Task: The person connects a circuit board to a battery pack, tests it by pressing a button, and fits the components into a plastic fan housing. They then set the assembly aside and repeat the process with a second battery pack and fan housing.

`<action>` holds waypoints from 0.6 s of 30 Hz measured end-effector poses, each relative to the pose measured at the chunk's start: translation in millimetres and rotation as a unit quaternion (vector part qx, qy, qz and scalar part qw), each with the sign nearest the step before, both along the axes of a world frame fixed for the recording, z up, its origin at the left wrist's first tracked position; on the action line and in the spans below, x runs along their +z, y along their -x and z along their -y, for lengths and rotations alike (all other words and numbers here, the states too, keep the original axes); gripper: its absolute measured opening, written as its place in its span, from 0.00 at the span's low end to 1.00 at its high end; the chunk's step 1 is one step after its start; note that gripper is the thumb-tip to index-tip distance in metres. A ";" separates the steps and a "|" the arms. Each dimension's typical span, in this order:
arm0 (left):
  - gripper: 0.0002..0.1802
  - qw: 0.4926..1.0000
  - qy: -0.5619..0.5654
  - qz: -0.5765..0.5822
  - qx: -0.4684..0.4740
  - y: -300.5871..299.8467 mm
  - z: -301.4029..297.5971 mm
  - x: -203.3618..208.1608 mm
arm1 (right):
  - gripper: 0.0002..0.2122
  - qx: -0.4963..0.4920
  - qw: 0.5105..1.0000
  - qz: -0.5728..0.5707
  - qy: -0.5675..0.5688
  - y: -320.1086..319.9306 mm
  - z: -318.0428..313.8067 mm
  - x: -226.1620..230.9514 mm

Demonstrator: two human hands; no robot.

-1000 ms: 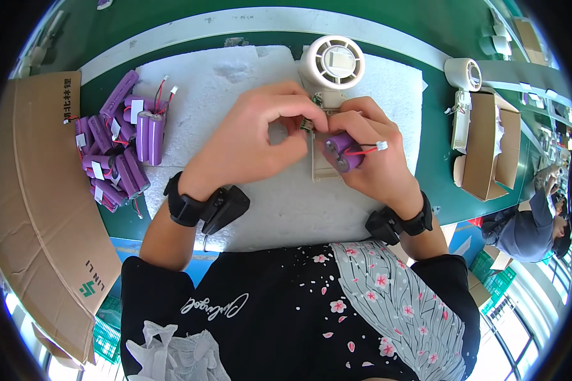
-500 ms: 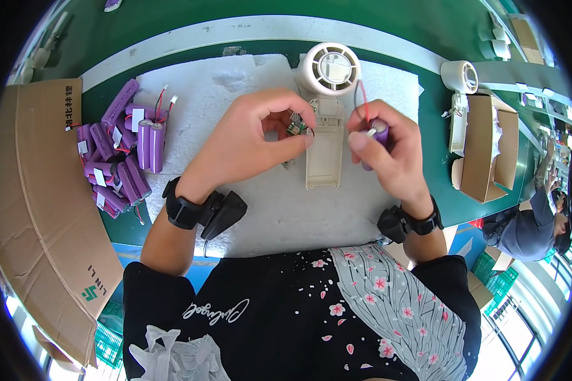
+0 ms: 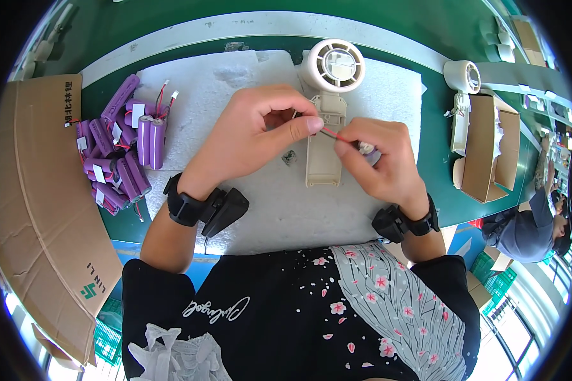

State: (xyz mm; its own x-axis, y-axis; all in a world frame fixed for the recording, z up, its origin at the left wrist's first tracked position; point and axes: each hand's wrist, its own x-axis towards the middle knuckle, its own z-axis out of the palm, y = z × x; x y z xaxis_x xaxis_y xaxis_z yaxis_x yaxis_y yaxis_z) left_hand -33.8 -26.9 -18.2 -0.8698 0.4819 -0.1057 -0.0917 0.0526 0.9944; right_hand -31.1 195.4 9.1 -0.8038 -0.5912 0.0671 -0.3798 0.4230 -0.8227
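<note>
My left hand (image 3: 260, 130) is closed in a pinch above the beige fan housing, thumb and forefinger meeting at the far end of a red and black wire pair (image 3: 332, 134). Any circuit board behind these fingers is hidden. My right hand (image 3: 384, 159) is closed round a purple battery pack (image 3: 370, 152), mostly covered by the fingers, and its thumb and forefinger pinch the wires near the pack. Between and beneath the hands lies the handheld fan's open handle shell (image 3: 324, 165), its round fan head (image 3: 335, 65) pointing away from me.
Several purple battery packs (image 3: 151, 143) with wires lie at the left on the green table, beside a large cardboard box (image 3: 38, 190). White foam (image 3: 235, 209) lies under the work. At right are another fan (image 3: 462, 77) and an open carton (image 3: 483, 149). A person (image 3: 521, 222) sits farther right.
My right hand has moved left and turned, stretching the wires across to my left fingertips. The green circuit board visible in my left hand before is now hidden. The fan has shifted slightly.
</note>
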 end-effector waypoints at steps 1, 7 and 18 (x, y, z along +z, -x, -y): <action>0.06 1.000 0.000 0.000 0.000 0.2 -0.2 0.2 | 0.01 -0.029 0.999 -0.016 0.014 0.6 0.5 -1.2; 0.07 0.999 0.006 0.029 0.021 0.8 -2.7 4.1 | 0.02 -0.101 0.993 -0.065 -0.004 0.3 4.1 -5.4; 0.11 0.996 -0.027 0.080 -0.014 7.2 8.7 0.9 | 0.05 -0.078 0.995 -0.056 0.008 3.4 3.3 -11.1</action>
State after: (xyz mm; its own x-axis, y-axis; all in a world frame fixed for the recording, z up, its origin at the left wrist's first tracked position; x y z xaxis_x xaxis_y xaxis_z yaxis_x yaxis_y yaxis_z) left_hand -41.0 -35.6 -17.3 -0.8301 0.5143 -0.2154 -0.2493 0.0033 0.9684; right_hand -34.5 192.1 -2.0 -0.8722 -0.4585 0.1705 -0.4010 0.4707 -0.7859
